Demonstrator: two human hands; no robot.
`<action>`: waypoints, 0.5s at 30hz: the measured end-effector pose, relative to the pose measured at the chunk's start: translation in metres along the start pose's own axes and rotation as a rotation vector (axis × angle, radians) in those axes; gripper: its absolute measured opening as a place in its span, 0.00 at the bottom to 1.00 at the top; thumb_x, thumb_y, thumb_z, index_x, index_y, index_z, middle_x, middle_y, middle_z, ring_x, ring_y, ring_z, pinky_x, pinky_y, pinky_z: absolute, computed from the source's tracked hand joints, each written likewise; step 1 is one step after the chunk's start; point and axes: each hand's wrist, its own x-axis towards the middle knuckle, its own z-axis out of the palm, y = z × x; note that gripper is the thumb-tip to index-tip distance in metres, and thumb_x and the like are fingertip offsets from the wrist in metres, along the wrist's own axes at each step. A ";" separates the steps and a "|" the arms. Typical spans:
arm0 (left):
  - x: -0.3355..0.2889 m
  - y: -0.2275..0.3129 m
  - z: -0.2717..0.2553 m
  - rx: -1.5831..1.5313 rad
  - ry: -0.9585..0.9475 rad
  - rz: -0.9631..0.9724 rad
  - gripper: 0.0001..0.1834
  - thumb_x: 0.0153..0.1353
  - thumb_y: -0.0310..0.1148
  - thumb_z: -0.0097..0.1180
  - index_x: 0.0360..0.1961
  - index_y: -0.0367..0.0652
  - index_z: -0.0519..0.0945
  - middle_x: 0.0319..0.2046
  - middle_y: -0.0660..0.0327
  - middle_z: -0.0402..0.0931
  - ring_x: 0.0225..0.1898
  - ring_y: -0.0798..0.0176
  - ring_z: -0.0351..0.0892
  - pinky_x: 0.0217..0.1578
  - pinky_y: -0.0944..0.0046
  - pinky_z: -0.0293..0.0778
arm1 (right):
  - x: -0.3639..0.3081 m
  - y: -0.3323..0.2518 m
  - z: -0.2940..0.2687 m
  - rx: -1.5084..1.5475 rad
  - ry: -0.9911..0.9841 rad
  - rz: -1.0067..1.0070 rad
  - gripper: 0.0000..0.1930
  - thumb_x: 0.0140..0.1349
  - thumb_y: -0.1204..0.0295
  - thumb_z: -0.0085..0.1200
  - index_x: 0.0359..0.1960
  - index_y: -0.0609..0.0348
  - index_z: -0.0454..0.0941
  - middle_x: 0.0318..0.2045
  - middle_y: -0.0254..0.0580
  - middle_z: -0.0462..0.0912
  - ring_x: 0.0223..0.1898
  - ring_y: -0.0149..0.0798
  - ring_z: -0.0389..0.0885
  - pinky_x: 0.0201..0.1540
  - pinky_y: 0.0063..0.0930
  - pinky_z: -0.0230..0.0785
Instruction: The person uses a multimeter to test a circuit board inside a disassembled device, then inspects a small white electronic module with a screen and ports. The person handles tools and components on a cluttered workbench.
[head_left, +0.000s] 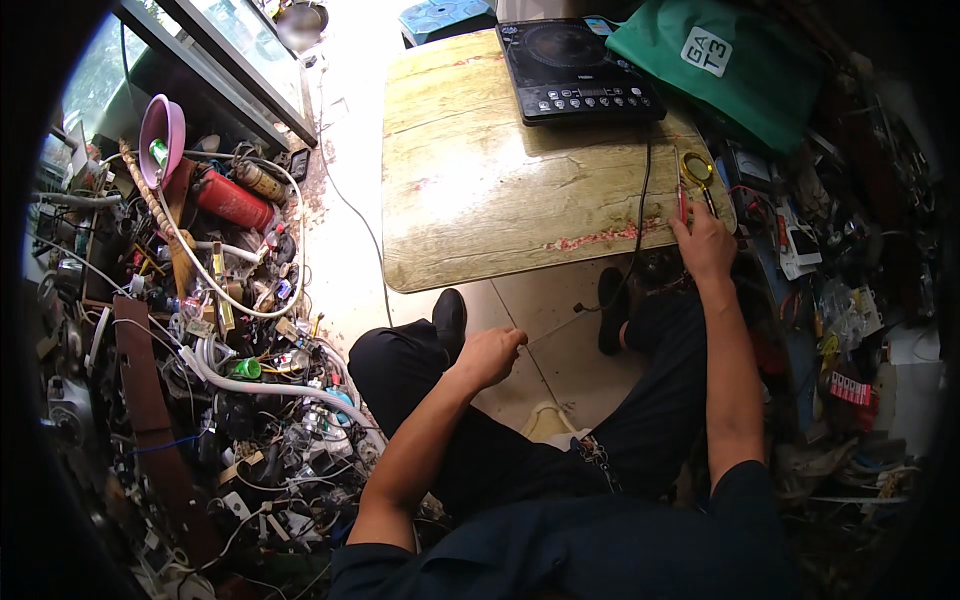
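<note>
Black cooktop [580, 72], cord [643, 190] over tabletop [470, 205], red-handled screwdriver [682, 206]

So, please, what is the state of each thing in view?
Left hand: fingers curled, contents unclear
Red-handled screwdriver: pointing away from the person
Right hand: fingertips at that screwdriver
Induction cooker: flat, cooking ring bare
Power cord: hanging, end loose
Magnifying glass: lying down
Pink basin: tipped sideways
Wood-patterned table: strewn with reddish bits

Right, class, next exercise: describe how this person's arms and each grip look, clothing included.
The left grip and right grip are ungloved human hands. The forearms are uncovered, below short, plain, dark sleeves.
</note>
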 end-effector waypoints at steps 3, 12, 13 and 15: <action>-0.001 0.000 0.001 0.009 -0.024 0.020 0.12 0.63 0.32 0.60 0.48 0.46 0.84 0.39 0.55 0.86 0.44 0.47 0.86 0.43 0.49 0.80 | -0.002 -0.007 0.001 0.104 0.131 -0.082 0.13 0.66 0.62 0.62 0.45 0.56 0.82 0.37 0.48 0.87 0.38 0.56 0.86 0.40 0.48 0.78; 0.000 0.005 -0.004 0.016 -0.034 0.031 0.11 0.66 0.40 0.62 0.41 0.44 0.82 0.37 0.55 0.85 0.41 0.45 0.85 0.39 0.46 0.78 | -0.004 -0.140 0.033 0.451 0.025 -0.577 0.08 0.65 0.69 0.59 0.42 0.58 0.84 0.37 0.47 0.85 0.38 0.52 0.85 0.42 0.43 0.79; 0.001 0.005 -0.004 0.012 -0.020 0.033 0.11 0.66 0.40 0.62 0.41 0.44 0.81 0.36 0.54 0.85 0.40 0.45 0.85 0.39 0.46 0.78 | -0.001 -0.159 0.038 0.437 -0.004 -0.583 0.08 0.65 0.69 0.59 0.42 0.57 0.85 0.37 0.47 0.85 0.38 0.53 0.85 0.42 0.44 0.79; 0.001 0.004 -0.003 -0.010 0.045 0.058 0.12 0.66 0.40 0.62 0.42 0.44 0.81 0.34 0.54 0.84 0.39 0.44 0.85 0.38 0.46 0.78 | 0.007 -0.194 0.049 0.404 -0.063 -0.596 0.09 0.65 0.69 0.58 0.43 0.57 0.85 0.38 0.47 0.84 0.38 0.54 0.85 0.42 0.45 0.79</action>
